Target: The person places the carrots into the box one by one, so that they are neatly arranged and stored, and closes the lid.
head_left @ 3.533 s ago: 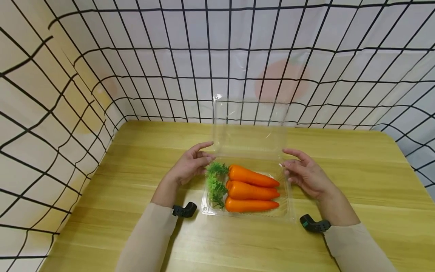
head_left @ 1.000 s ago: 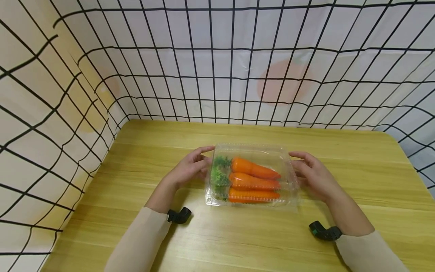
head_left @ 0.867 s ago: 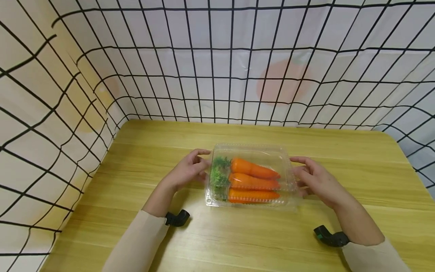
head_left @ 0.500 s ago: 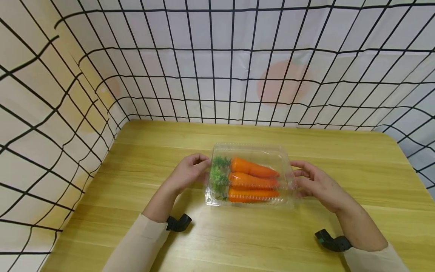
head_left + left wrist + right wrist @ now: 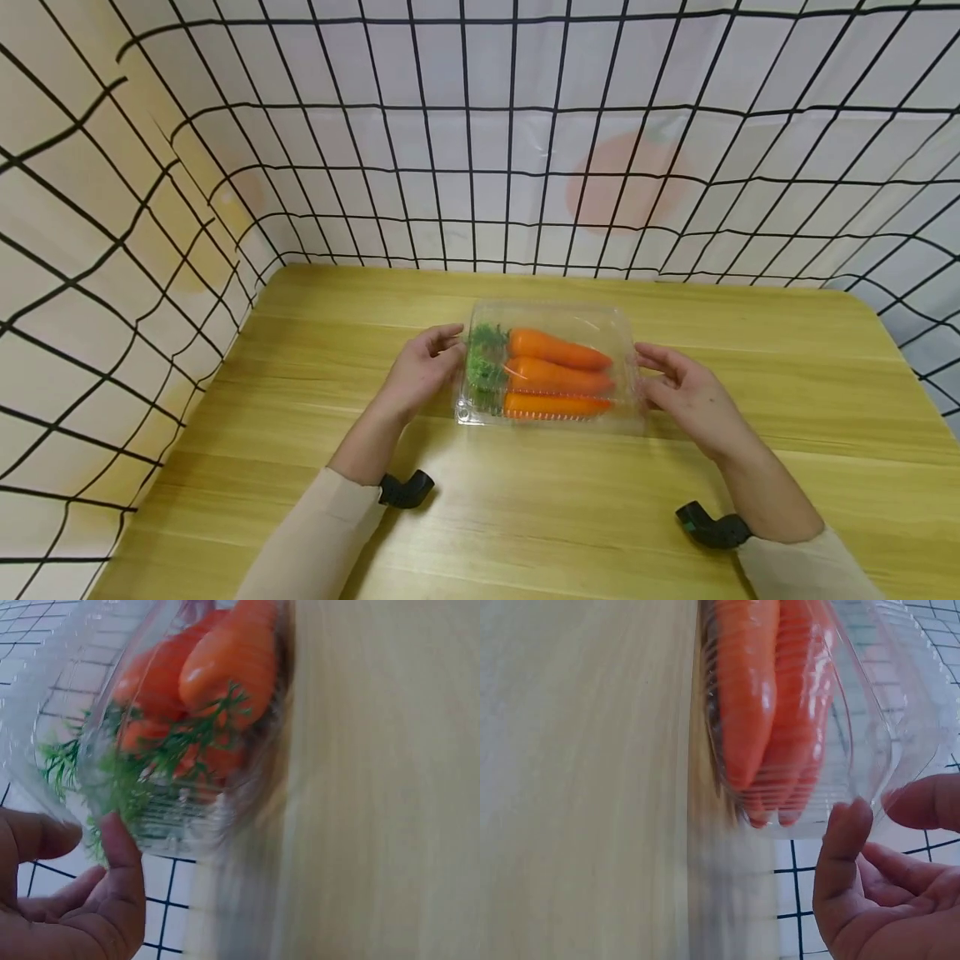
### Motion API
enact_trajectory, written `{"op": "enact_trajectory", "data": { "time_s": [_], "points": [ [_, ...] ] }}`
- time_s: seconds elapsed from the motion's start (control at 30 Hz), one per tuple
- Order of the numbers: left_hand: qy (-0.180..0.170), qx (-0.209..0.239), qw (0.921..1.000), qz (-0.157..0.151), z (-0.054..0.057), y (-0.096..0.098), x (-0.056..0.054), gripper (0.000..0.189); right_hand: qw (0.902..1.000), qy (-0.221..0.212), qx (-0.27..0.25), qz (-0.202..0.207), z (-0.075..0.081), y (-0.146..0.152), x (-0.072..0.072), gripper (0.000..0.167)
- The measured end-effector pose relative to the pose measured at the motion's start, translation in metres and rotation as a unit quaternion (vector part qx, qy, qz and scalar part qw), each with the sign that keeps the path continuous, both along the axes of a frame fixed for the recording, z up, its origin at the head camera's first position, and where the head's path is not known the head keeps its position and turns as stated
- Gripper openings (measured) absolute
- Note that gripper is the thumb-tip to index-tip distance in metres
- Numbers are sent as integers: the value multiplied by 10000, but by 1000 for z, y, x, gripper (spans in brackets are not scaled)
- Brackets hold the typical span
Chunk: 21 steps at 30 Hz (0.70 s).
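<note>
A clear plastic clamshell box (image 5: pixel 558 313) has its lid down over three orange carrots (image 5: pixel 558 375) with green leafy tops (image 5: pixel 483 367). My left hand (image 5: pixel 422 371) is at the box's left end, by the leaves. In the left wrist view, its thumb and a finger pinch the rim there. At the opposite end, by the carrot tips, my right hand (image 5: pixel 693 400) holds the rim between thumb and finger, as the right wrist view shows. The fingers' undersides are partly hidden in the head view.
The box is over a yellow wood-grain table (image 5: pixel 540 517). A black wire grid (image 5: pixel 510 175) with pale printed sheeting behind it lines the back and sides. Each wrist wears a black camera mount (image 5: pixel 408 490).
The lid stood upright 3.5 s ago and is down in all later frames. Since half a second ago, the box and both hands have moved slightly away from me, toward the back grid.
</note>
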<state>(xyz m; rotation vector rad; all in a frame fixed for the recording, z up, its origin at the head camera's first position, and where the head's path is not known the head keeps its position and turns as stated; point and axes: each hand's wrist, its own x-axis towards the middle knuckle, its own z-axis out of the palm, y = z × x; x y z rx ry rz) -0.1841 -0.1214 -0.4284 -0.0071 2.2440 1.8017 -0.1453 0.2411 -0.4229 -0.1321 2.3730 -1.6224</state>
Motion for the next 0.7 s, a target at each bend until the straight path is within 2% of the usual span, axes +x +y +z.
{"op": "enact_trajectory", "data": {
  "time_s": [0.27,0.47,0.57,0.63,0.7],
  "points": [
    [122,534,9964,641,-11,8,-9,37,9991,38,156,-395,-6,-4,-7,60],
    [298,348,9943,961,-13,13,-14,28,9963,-63,54,-857,-9,-6,-16,60],
    [322,42,9958,857,-11,12,-13,31,9937,-133,-55,-1108,-12,-8,-18,57],
    [263,-170,9977,602,-9,9,-11,36,9925,-167,-52,-1210,-13,-8,-19,55],
    [126,-333,9992,200,-6,5,-7,43,9920,-169,-1,-1248,-13,-8,-19,54]
  ]
}}
